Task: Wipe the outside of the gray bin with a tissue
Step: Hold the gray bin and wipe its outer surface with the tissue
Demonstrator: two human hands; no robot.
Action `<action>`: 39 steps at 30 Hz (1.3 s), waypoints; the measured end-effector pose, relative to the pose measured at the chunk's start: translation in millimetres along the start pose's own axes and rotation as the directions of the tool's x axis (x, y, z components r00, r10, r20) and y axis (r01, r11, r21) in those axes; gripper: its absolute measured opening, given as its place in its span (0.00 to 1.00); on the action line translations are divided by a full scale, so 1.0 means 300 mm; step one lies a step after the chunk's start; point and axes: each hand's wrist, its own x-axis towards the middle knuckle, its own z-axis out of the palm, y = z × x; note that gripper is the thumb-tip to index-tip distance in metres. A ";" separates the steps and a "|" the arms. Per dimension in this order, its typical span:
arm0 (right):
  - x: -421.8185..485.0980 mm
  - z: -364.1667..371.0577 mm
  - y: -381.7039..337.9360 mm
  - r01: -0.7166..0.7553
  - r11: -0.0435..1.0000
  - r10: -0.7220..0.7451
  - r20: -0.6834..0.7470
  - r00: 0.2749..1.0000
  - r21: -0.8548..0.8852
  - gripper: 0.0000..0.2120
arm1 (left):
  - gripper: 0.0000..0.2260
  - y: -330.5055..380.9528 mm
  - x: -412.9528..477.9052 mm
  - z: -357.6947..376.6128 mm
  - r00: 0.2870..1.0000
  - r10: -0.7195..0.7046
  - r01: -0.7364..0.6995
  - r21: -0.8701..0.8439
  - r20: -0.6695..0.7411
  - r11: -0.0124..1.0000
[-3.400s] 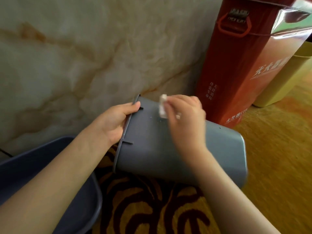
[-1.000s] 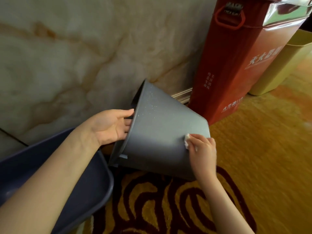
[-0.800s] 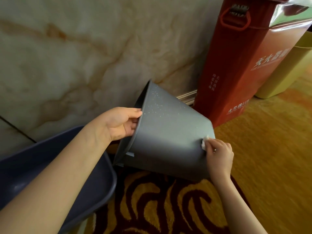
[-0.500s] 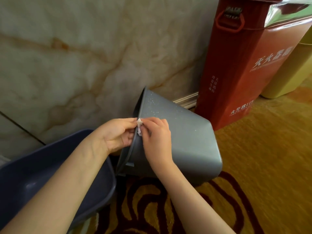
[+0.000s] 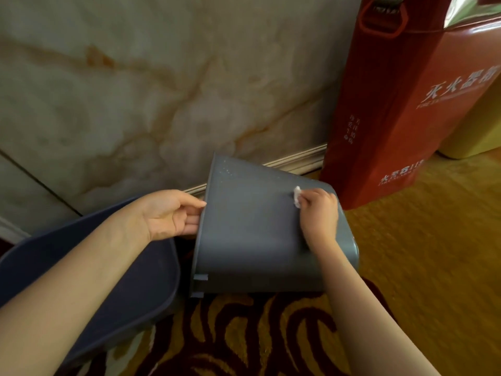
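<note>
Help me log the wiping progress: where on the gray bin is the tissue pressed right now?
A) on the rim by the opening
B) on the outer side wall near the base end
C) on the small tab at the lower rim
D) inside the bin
B: the right hand pinches the tissue against the gray bin's outer wall near its base end, far from the rim that the left hand grips.

gray bin (image 5: 252, 240): tipped sideways, rim left | tissue (image 5: 297, 196): white wad, pressed on its base end
</note>
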 end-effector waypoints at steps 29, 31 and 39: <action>0.104 0.059 -0.157 0.165 0.985 -0.166 0.023 0.986 0.046 0.16 | 0.11 0.014 0.046 0.076 0.992 0.129 -0.129 0.082 0.007 0.988; 0.113 0.019 -0.058 0.056 0.998 -0.055 0.017 0.998 -0.024 0.17 | 0.11 0.011 0.050 0.066 0.993 0.119 -0.120 0.081 0.012 0.990; 0.087 -0.089 0.153 -0.175 0.985 0.175 -0.037 0.984 -0.003 0.17 | 0.10 0.035 0.095 0.098 0.992 0.115 -0.120 0.127 0.041 0.985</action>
